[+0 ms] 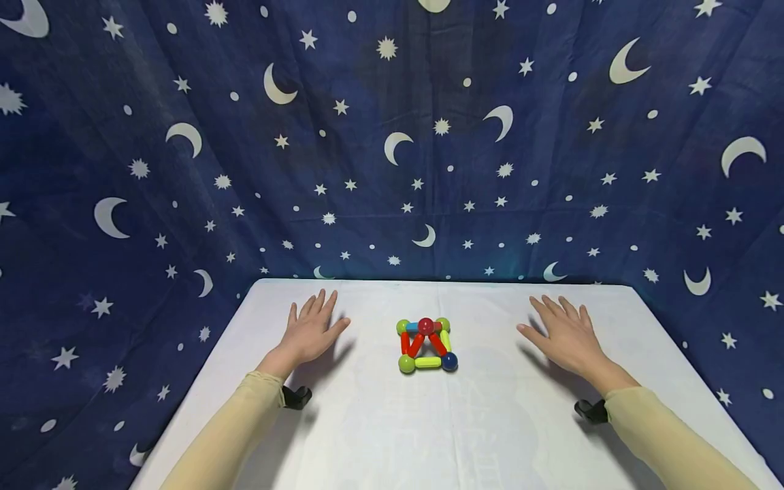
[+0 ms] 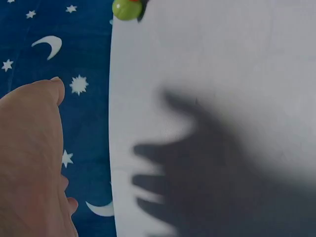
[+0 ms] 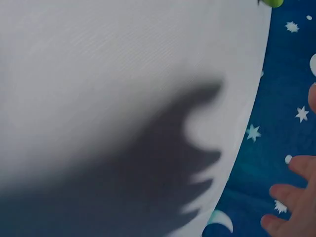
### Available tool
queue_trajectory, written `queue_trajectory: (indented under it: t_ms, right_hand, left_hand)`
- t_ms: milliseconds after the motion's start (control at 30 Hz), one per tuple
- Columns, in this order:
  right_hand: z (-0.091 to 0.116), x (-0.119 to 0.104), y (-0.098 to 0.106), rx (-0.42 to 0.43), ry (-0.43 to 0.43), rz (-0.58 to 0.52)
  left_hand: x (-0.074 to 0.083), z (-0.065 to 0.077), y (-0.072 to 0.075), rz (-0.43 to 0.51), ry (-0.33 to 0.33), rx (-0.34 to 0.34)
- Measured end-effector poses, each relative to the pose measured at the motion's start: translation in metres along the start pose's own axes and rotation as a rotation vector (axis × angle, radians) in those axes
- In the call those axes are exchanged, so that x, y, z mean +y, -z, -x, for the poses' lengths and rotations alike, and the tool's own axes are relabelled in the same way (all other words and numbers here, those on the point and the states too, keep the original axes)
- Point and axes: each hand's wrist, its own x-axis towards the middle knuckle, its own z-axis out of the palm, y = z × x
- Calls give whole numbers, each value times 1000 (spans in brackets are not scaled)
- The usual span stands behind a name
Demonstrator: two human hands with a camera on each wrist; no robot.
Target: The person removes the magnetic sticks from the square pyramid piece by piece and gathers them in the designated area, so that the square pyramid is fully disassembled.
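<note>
In the middle of the table stands a small frame of coloured rods and balls (image 1: 428, 362), with a raised red ball (image 1: 425, 327) on two slanted red rods. Its lower corners are a green ball (image 1: 407, 364) and a dark blue ball (image 1: 450, 361); two more green balls sit behind. My left hand (image 1: 308, 335) is held over the table to the left of the frame, fingers spread and holding nothing. On the other side my right hand (image 1: 566, 340) hovers likewise, fingers apart. One green ball (image 2: 127, 9) peeks in at the top of the left wrist view.
A white cloth covers the table (image 1: 367, 429), and both hands cast shadows on it. Behind and at the sides hangs a dark blue curtain (image 1: 355, 163) with moons and stars. Each wrist wears a black camera mount (image 1: 297, 397).
</note>
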Motion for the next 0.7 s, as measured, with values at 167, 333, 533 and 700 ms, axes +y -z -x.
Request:
queue_trajectory:
  t_ms: [167,333,533,700]
  right_hand:
    - [-11,-17,-1,14,64,-116]
    - [-24,-44,-5,-18,112,-205]
    - [-34,-78,-10,-56,132,-283]
    - [-43,-99,-17,-77,134,-324]
  left_hand:
    - [12,-1,3,104,-37,8]
    - [30,2,4,184,-101,31]
    - [55,7,-5,310,-112,27]
    - [76,12,-16,438,-92,6]
